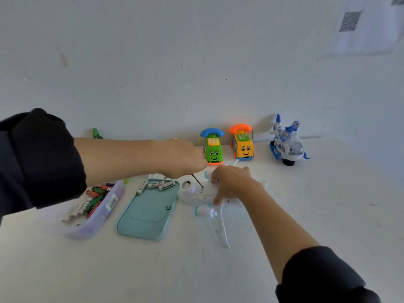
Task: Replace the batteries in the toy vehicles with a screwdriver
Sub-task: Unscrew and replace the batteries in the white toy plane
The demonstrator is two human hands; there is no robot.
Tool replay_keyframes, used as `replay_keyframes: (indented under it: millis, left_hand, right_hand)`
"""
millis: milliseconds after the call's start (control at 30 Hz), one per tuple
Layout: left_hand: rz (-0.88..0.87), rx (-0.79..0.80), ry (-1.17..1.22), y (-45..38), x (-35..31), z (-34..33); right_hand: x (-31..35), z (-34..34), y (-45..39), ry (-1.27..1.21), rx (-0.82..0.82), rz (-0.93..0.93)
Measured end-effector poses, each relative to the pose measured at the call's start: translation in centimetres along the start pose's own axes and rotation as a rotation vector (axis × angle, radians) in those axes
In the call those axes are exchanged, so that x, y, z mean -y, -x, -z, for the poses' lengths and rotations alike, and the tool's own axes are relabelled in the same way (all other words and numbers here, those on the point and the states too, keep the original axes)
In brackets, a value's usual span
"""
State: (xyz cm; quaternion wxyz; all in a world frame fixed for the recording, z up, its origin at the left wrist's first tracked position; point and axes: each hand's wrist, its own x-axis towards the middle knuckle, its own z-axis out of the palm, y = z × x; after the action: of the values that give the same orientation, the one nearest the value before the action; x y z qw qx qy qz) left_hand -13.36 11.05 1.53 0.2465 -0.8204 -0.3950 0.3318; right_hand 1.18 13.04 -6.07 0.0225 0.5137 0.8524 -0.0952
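White tabletop (284,226) against a white wall; paper sheet with a QR-type code (349,21) taped upper right.

White plastic toy airplane (216,224) lies belly-up at centre of the tabletop, one wing pointing toward the camera, light-blue engine pods showing. Right hand (231,182) rests on the fuselage, fingers curled over its far edge and thumb on the near side, gripping it. Left hand (183,158) reaches in from the left, fingers closed around the handle of a thin metal screwdriver (197,180); only the shaft is visible, angled down with its tip at the airplane's underside. Handle is hidden inside the fist.

Just left of the airplane: a teal rectangular plastic tray (144,215) with three white AA batteries (156,184) at its far end and a small black ring (168,207) near its right edge. Further left: a translucent lilac box (96,221) holding mixed red, green and white batteries.

Along the wall: green toy phone-car with blue handset (213,149), yellow toy phone-car with orange handset (242,145), blue-and-white toy helicopter (286,143). A green object (96,133) is partly hidden behind the left forearm; cannot identify it.

Both sleeves dark, pushed up the forearms.
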Motion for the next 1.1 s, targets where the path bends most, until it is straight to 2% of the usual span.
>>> replay_keyframes:
  millis: [100, 233, 367, 433, 500, 567, 700, 800, 867, 900, 967, 1000, 1100]
  left_hand:
    - [-0.045, -0.067, -0.109, -0.3, -0.1, -0.3]
    - [0.057, -0.064, -0.209, -0.5, 0.1, -0.3]
    - [0.094, 0.02, -0.127, -0.7, -0.7, 0.3]
    - [0.084, 0.062, -0.014, -0.7, -0.8, 0.2]
    - [0.065, 0.048, 0.067, -0.4, -0.8, 0.0]
    - [0.009, -0.011, 0.035, -0.3, -0.8, 0.1]
    - [-0.055, -0.028, -0.079, 0.4, -1.1, 1.3]
    - [0.06, -0.047, -0.173, 0.3, -1.3, 1.2]
    - [0.179, -0.134, -0.035, -0.3, -1.5, 0.0]
    - [0.21, -0.151, -0.046, -0.5, -1.7, 0.0]
    - [0.254, -0.125, -0.004, -0.6, -2.2, 0.1]
    - [0.246, -0.108, 0.029, -0.5, -2.3, 0.1]
    - [0.066, 0.024, -0.071, 0.3, -2.6, 1.1]
  right_hand:
    - [0.1, 0.0, 0.0, 0.014, 0.0, -0.001]
    - [0.3, 0.0, 0.2, 0.016, 0.001, 0.008]
    - [0.2, -0.1, 0.3, 0.008, -0.002, -0.001]
    - [0.2, -0.1, 0.3, 0.013, -0.005, 0.0]
    - [0.3, 0.0, 0.2, 0.024, -0.005, 0.003]
    - [0.3, -0.1, 0.2, 0.026, -0.008, 0.004]
    - [0.2, -0.2, 0.0, 0.025, -0.012, 0.006]
    - [0.0, -0.4, 0.0, 0.016, -0.028, 0.017]
    - [-0.2, -0.6, 0.0, 0.004, -0.041, 0.021]
    - [-0.3, -0.7, 0.0, -0.003, -0.047, 0.019]
    - [-0.5, -0.8, 0.0, -0.009, -0.052, 0.019]
    - [-0.5, -0.8, 0.0, -0.009, -0.052, 0.021]
    - [-0.4, -0.8, 0.0, -0.005, -0.051, 0.024]
